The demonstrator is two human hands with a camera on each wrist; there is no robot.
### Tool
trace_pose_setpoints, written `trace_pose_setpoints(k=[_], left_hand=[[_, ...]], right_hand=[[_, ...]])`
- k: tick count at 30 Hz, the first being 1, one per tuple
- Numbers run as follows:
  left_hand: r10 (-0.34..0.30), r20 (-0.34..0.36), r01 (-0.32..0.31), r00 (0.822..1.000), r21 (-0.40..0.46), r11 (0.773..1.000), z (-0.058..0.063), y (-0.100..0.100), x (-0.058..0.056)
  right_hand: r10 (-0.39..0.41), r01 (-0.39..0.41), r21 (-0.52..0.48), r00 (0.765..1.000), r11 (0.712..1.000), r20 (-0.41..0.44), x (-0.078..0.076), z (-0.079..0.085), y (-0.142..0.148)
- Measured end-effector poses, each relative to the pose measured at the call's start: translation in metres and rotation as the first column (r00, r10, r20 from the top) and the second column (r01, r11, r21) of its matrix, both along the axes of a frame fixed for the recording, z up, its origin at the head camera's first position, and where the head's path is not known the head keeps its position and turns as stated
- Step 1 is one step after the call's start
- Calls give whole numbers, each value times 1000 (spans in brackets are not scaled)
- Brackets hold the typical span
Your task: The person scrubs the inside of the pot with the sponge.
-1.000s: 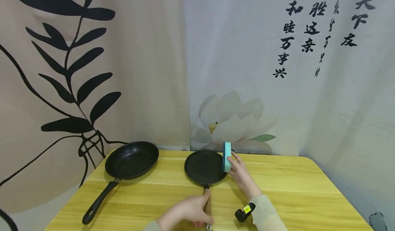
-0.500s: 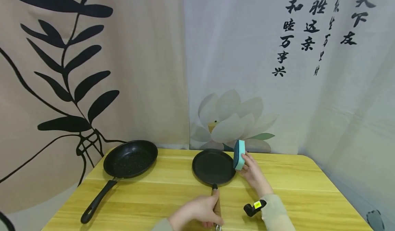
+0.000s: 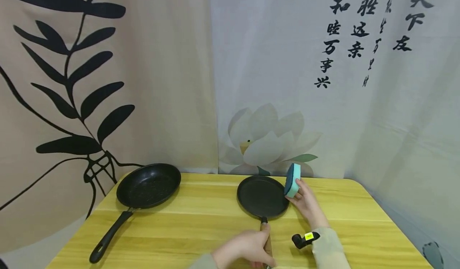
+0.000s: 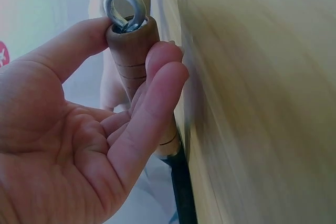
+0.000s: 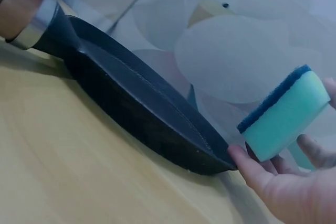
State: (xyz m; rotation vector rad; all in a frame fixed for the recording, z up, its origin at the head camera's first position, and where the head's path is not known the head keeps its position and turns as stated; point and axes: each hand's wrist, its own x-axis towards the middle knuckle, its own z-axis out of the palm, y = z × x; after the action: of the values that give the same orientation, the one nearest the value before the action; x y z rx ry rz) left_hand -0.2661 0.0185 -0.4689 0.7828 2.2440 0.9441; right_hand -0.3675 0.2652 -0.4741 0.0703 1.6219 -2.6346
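Observation:
A small flat black pan point(image 3: 262, 197) lies on the table, its wooden handle point(image 4: 131, 59) pointing towards me. My left hand point(image 3: 249, 246) grips that handle near its end, fingers curled round one side and thumb on the other, just below the metal ring point(image 4: 125, 9). Pinched in my right hand point(image 3: 308, 207) is a sponge point(image 3: 292, 181), turquoise with a dark blue scouring side. It is held up on edge at the pan's right rim, dark side facing the pan. In the right wrist view, a digit of the right hand touches the pan's rim, and the sponge point(image 5: 289, 113) stays above it.
A larger, deeper black frying pan point(image 3: 149, 186) rests at the left of the wooden table point(image 3: 201, 213), its black handle slanting towards the front left. A printed curtain point(image 3: 172, 77) hangs directly behind the table's far edge.
The small pan has slid to the right with my left hand on its handle. My right hand and the sponge have moved right alongside it, the sponge tilting slightly. The large pan stays put.

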Motion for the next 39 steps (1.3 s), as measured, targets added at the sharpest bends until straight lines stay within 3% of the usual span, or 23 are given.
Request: trace_pose_setpoints(k=[1,3,7,12,16,26,39], left_hand=[[3,23,-4,1000,14,1000,0,3,-1],[-16,-10,16,1000,-18,1000,-6,9,-4],[-23,-5,23,1000,-8,1000,6,20,-1],[26,7,-27,1000,31,999,25,32,6],[53,21,-54,998,23,998,31,41,6],[123,6,-123,992,-27,992,32,62,-2],[144,45,-143,989,-33,989,29,80,-13]], right_hand=[[-8,8,2,1000,1000,5,1,0,3],[-23,23,-5,1000,1000,19,2,0,8],[-39,39,23,999,999,18,4,2,14],[-52,51,47,999,998,14,4,7,18],[-64,63,49,998,997,19,3,9,22],[-86,84,68,996,994,27,4,5,29],[-107,106,21,993,994,55,7,7,41]])
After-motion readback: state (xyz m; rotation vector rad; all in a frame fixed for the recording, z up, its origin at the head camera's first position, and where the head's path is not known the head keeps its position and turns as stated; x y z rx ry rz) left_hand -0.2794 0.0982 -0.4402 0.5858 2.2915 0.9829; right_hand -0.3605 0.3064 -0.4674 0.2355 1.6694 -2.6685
